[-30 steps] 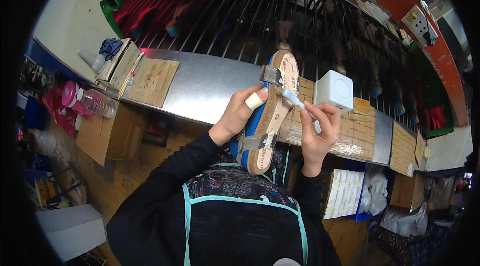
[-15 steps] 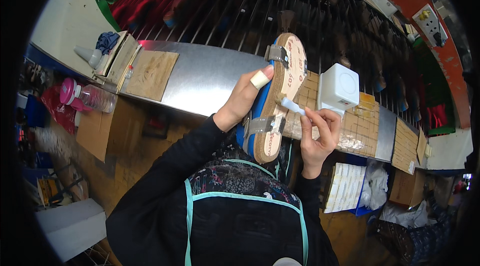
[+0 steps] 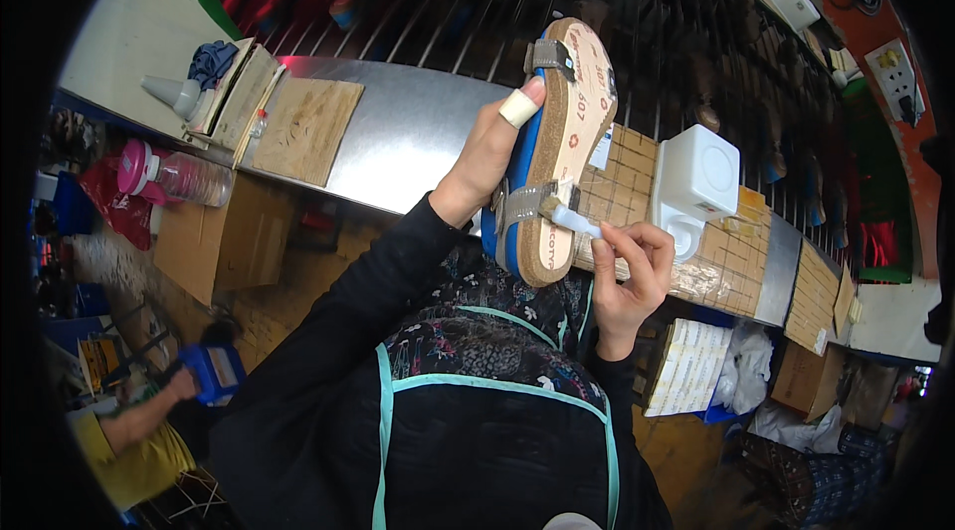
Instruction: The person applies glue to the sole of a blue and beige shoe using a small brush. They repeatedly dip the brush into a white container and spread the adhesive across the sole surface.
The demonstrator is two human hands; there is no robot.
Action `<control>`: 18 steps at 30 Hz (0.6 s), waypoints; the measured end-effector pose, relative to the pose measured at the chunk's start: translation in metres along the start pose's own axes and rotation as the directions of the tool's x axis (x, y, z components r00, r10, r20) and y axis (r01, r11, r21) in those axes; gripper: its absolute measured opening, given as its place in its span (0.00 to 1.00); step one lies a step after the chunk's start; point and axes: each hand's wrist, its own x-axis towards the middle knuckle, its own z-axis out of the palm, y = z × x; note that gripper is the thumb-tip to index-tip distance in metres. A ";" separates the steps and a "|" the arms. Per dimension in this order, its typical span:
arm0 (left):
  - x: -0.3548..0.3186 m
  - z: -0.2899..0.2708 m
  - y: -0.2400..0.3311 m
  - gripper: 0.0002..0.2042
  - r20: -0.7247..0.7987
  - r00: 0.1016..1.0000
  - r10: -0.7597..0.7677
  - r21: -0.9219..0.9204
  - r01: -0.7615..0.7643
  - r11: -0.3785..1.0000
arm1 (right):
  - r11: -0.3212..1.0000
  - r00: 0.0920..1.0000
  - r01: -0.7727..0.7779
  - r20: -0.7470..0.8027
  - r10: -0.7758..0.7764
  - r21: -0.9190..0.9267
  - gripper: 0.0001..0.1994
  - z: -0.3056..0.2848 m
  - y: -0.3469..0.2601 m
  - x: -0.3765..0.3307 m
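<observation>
Since the earlier picture, both hands have risen a little, carrying the sandal (image 3: 557, 152) higher above the table (image 3: 398, 132), and the brush tip now sits at the lower strap instead of mid-sole. The left hand (image 3: 487, 157) clasps the sandal by its blue edge, fingers wrapped behind, one fingertip bandaged. The sandal stands nearly upright, its tan footbed facing the person, toe end up. The right hand (image 3: 632, 266) pinches a small white brush (image 3: 569, 216) between thumb and fingers; its bristles touch the grey strap. Just beside the sandal, a white square container (image 3: 701, 177) rests on the taped wooden board (image 3: 736, 251). Far left, a pink-capped bottle (image 3: 174, 175) lies on its side.
</observation>
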 end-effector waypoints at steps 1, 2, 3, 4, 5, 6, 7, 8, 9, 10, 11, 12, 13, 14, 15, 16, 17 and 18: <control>0.002 -0.001 0.000 0.29 -0.007 1.000 0.000 -0.012 0.000 1.000 | 1.000 1.000 -0.002 0.002 0.002 0.009 0.10 0.000 -0.001 0.001; 0.003 -0.003 0.000 0.30 -0.011 1.000 0.007 -0.017 -0.007 1.000 | 1.000 1.000 0.021 0.005 -0.021 0.020 0.10 0.001 -0.001 0.003; 0.003 -0.003 0.000 0.30 -0.020 1.000 0.001 -0.019 -0.002 1.000 | 0.999 1.000 0.004 0.003 -0.004 0.043 0.10 0.001 -0.002 0.006; 0.003 -0.004 0.000 0.30 -0.025 1.000 -0.002 -0.025 0.002 1.000 | 0.998 1.000 0.011 0.000 -0.011 0.067 0.11 0.000 0.000 0.012; 0.003 -0.005 -0.001 0.30 -0.021 1.000 -0.002 -0.036 0.001 0.999 | 0.993 0.999 0.036 -0.028 -0.033 0.110 0.12 0.000 0.001 0.019; 0.002 -0.004 -0.002 0.30 -0.019 1.000 -0.008 -0.027 0.008 1.000 | 0.992 0.998 0.055 -0.041 -0.051 0.113 0.12 0.000 0.004 0.028; 0.001 -0.004 -0.003 0.30 -0.008 1.000 -0.009 -0.023 0.009 1.000 | 0.997 0.998 -0.016 -0.056 0.021 0.077 0.11 0.003 0.007 0.035; 0.001 -0.003 -0.005 0.30 -0.004 1.000 -0.020 -0.022 0.020 1.000 | 0.995 0.992 -0.071 -0.101 0.077 0.068 0.11 0.006 0.010 0.044; 0.000 -0.002 -0.006 0.30 0.005 1.000 0.012 -0.021 -0.012 1.000 | 0.988 0.979 -0.150 -0.131 0.155 0.044 0.11 0.008 0.011 0.049; -0.002 -0.002 -0.008 0.30 0.006 0.999 0.035 -0.023 -0.035 0.999 | 0.992 0.984 -0.116 -0.133 0.122 0.047 0.10 0.010 0.011 0.052; -0.003 -0.002 -0.009 0.30 0.020 0.997 0.078 -0.035 -0.077 0.996 | 0.994 0.987 -0.109 -0.118 0.112 0.032 0.09 0.012 0.011 0.052; -0.004 -0.005 -0.009 0.29 0.007 0.999 0.045 -0.059 -0.045 0.997 | 0.991 0.987 -0.132 -0.088 0.132 0.003 0.09 0.013 0.010 0.052; -0.004 -0.009 -0.008 0.29 -0.035 0.998 0.058 -0.068 -0.060 0.996 | 0.996 0.994 -0.094 -0.054 0.094 0.009 0.08 0.015 0.008 0.047; -0.004 -0.012 -0.008 0.29 -0.077 0.994 0.077 -0.083 -0.083 0.993 | 0.996 0.996 -0.088 -0.006 0.088 -0.001 0.08 0.014 0.003 0.039; -0.004 -0.016 -0.009 0.29 -0.119 0.988 0.094 -0.099 -0.106 0.989 | 0.998 0.997 -0.069 0.028 0.068 0.009 0.07 0.013 -0.002 0.030; -0.004 -0.020 -0.008 0.28 -0.152 0.982 0.114 -0.079 -0.127 0.989 | 0.990 0.988 -0.140 0.062 0.138 0.022 0.07 0.010 -0.007 0.022; -0.004 -0.025 -0.007 0.28 -0.171 0.969 0.176 0.001 -0.178 0.984 | 0.979 0.978 -0.199 0.083 0.194 0.053 0.07 0.009 -0.013 0.013; -0.004 -0.029 -0.007 0.28 -0.182 0.956 0.230 0.080 -0.219 0.972 | 0.965 0.967 -0.246 0.097 0.237 0.092 0.07 0.008 -0.016 0.006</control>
